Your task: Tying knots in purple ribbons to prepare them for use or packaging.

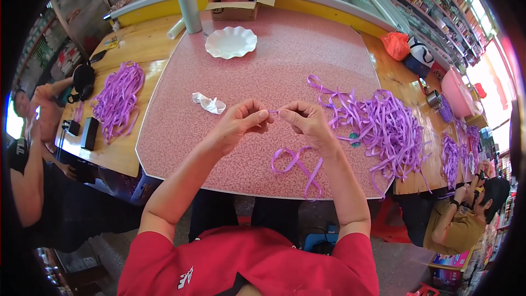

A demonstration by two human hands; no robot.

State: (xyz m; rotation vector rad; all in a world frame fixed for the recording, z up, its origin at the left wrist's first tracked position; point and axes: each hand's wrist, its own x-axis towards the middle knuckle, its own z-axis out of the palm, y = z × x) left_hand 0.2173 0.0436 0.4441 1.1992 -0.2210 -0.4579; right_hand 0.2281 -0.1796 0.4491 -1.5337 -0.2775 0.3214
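Note:
Above the middle of the pink speckled table (181, 142), my two hands meet almost tip to tip. My left hand (245, 119) pinches a short piece of purple ribbon (274, 111) between thumb and forefinger. My right hand (304, 122) pinches the same ribbon from the other side. A loose loop of purple ribbon (296, 159) lies on the table below my right hand. To the right spreads a big tangled heap of purple ribbon (392, 131), with a small green thing (355, 140) at its near-left side. Left of my left hand lies a crumpled white tissue (209, 103).
A white scalloped plate (230, 43), a pale green flask (188, 8) and an open cardboard box (235, 8) stand at the back. Another purple ribbon heap (118, 98) lies on the left wooden table. People sit at both sides. An orange-red bag (395, 45) lies back right.

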